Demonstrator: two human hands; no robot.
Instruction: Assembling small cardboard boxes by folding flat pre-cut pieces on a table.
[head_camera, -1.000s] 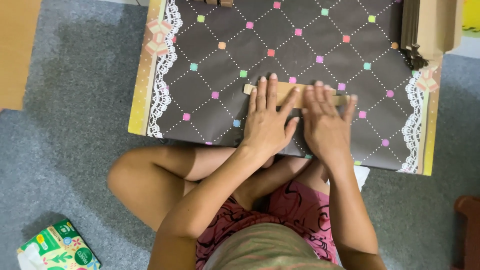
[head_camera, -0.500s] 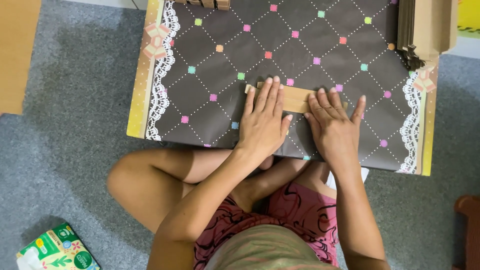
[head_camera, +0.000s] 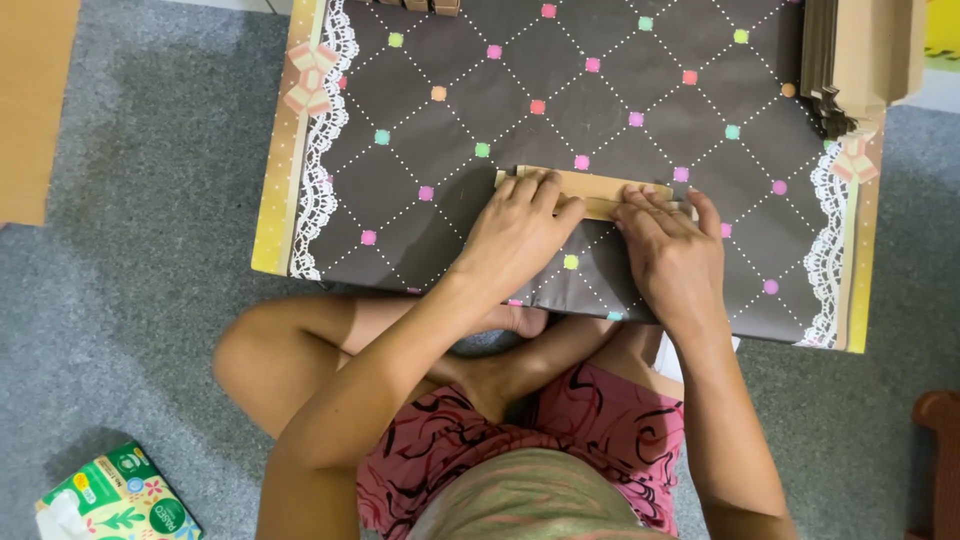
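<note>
Both hands are pressing flat, fingers together, on a tan cardboard strip (head_camera: 590, 188) lying long-axis left-to-right on the dark patterned table (head_camera: 420, 120), left hand (head_camera: 515, 232) covering its left end, right hand (head_camera: 672, 255) its right end, neither gripping it.

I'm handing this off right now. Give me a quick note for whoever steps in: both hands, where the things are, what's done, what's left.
Left hand: flat, fingers pressing the left part of the tan cardboard strip.
Right hand: flat, fingertips on the strip's right end.
The strip lies on the dark patterned table. A stack of brown cardboard pieces sits at the far right corner. A tissue box is on the carpet.
Done: strip laid flat under both hands.
Left: it looks like a fold being pressed; whether it is finished cannot be told.
</note>
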